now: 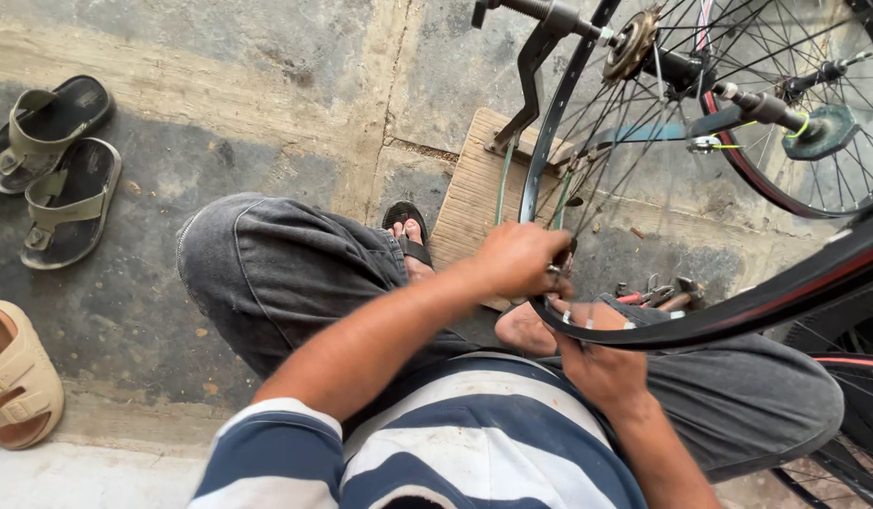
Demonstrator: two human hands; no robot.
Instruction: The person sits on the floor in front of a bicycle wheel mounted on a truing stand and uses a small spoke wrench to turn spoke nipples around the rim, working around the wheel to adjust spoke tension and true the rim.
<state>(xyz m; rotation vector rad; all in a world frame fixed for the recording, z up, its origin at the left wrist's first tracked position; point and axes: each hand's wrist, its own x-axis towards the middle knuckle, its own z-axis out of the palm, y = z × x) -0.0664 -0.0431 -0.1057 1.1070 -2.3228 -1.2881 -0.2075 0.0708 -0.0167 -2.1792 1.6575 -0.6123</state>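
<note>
A bicycle wheel rim with thin spokes stands upright in a truing stand in front of me. My left hand is closed on a small metal tool at a spoke near the rim's lower edge. My right hand grips the black rim from below, close to my lap. I sit on the ground in grey trousers and a blue-and-white striped shirt. One sandalled foot rests by a wooden board under the stand.
A second wheel stands behind the stand at top right. Pliers and small tools lie on the ground by my right knee. Olive sandals and a beige sandal lie on the concrete floor at left. Another tyre is at the right edge.
</note>
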